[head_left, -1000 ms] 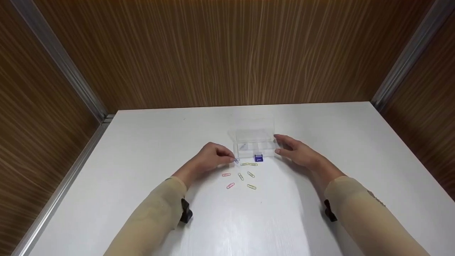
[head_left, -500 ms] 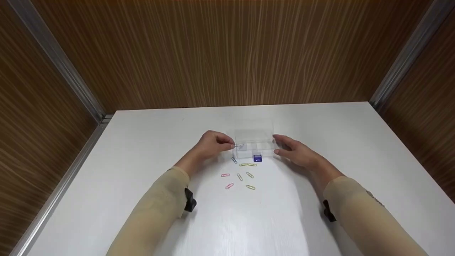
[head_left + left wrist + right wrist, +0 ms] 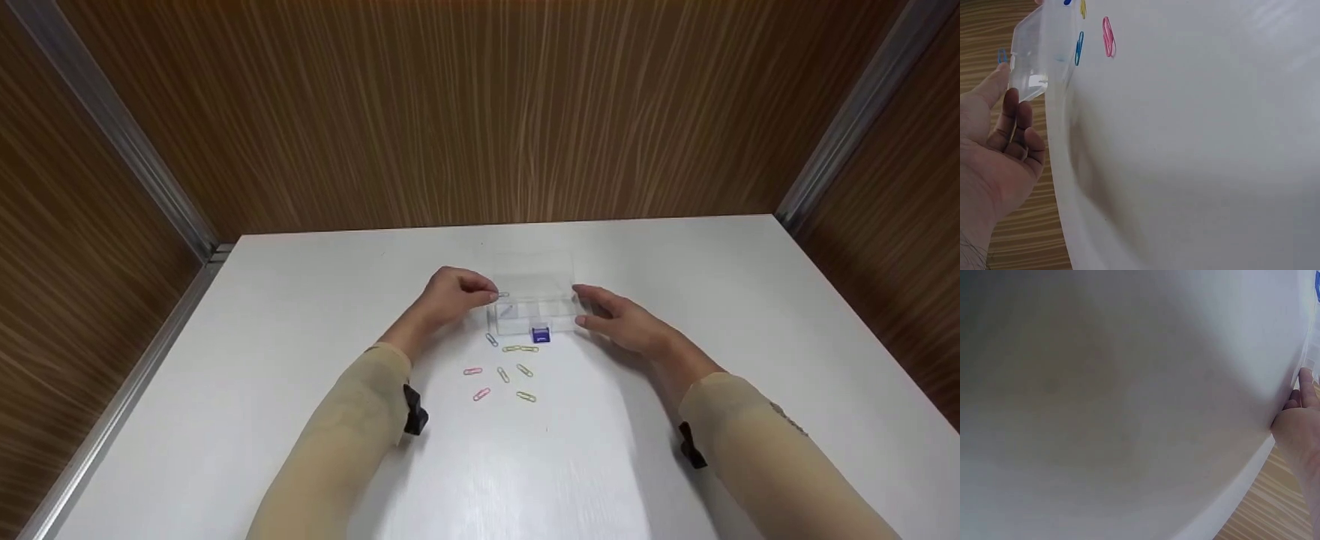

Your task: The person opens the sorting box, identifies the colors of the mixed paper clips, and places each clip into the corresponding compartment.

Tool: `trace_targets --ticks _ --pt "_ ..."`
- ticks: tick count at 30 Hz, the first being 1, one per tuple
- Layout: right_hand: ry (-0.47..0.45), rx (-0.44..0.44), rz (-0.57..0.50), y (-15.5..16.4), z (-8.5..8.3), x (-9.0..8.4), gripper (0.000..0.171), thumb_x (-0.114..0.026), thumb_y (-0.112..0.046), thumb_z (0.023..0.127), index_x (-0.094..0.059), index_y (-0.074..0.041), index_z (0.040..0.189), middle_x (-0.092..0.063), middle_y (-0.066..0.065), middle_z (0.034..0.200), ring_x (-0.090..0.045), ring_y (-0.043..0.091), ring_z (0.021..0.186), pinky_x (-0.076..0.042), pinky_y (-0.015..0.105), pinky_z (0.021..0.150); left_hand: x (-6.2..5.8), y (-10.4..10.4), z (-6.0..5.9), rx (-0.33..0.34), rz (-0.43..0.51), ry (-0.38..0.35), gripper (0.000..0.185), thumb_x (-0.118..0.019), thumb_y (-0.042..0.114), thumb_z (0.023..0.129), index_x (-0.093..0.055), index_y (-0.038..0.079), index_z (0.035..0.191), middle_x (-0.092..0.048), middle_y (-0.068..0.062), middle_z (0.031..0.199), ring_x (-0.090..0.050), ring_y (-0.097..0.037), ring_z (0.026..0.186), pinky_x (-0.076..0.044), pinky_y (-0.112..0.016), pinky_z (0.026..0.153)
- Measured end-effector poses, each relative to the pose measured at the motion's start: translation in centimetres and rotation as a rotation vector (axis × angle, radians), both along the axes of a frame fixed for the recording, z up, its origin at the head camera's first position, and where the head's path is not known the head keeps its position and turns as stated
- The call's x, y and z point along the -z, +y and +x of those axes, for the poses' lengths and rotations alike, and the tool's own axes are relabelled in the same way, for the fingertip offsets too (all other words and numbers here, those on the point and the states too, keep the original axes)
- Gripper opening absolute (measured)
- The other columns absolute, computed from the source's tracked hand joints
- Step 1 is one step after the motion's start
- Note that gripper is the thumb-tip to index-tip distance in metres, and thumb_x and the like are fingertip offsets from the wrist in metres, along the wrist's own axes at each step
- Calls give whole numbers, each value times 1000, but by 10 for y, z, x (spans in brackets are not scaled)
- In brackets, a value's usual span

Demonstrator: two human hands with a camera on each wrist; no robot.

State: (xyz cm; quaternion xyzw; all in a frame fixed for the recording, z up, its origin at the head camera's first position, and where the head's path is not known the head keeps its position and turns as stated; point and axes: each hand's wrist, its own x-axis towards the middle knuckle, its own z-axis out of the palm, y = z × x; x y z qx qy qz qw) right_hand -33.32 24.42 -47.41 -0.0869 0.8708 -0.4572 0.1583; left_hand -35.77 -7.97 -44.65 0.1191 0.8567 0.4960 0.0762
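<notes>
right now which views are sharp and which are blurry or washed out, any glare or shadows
Head view: sharp, evenly lit; soft glare on the table near the camera, faint shadows beside both forearms, and the clear box is hard to make out against the white. Left wrist view: tilted, left hand and paper clips readable, table soft. Right wrist view: mostly featureless blurred white with a dim shaded patch, right hand at the edge.

White table (image 3: 300, 315), clear compartment box (image 3: 534, 304) on it, coloured paper clips (image 3: 501, 373) scattered nearby
</notes>
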Motion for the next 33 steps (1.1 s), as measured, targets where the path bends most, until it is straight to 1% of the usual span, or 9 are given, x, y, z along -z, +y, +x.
trace_targets --ticks 6,10,17,22,28,33 --pt "2 3 3 -2 1 0 71 -67 -37 106 -35 -25 167 -23 6 175 -12 28 162 -9 51 129 7 3 -4 -10 1 3 11 -77 18 100 -84 15 108 -74 1 106 -61 -19 100 -49 -34 88" --pt "-8 11 -2 -3 1 0 70 -68 -35 106 -35 -26 167 -23 5 175 -12 27 162 -9 50 129 13 4 -6 -21 27 -8 9 -77 17 99 -84 16 106 -74 2 105 -62 -19 101 -49 -34 89" --pt "7 -14 -14 -3 3 -2 70 -67 -34 107 -34 -23 167 -24 8 175 -13 28 162 -11 49 129 17 7 -4 -12 41 6 9 -77 16 99 -84 14 105 -74 1 106 -62 -18 104 -49 -34 94" --pt "5 -5 6 -4 3 -2 70 -67 -37 106 -35 -26 167 -25 7 175 -14 28 162 -11 50 129 20 9 -5 -24 34 6 8 -78 16 98 -84 15 104 -74 2 105 -63 -19 102 -49 -35 94" --pt "-1 -6 8 -6 1 -1 71 -68 -37 105 -34 -27 167 -25 5 175 -15 26 162 -12 49 129 20 8 -4 -41 19 5 7 -79 17 98 -84 16 103 -74 2 105 -63 -19 103 -48 -35 95" --pt "11 -14 10 -7 0 -1 71 -67 -37 106 -35 -26 167 -25 6 175 -14 27 162 -11 49 129 19 6 -2 -46 1 5 10 -79 18 98 -84 15 106 -73 2 106 -62 -19 104 -48 -36 95"
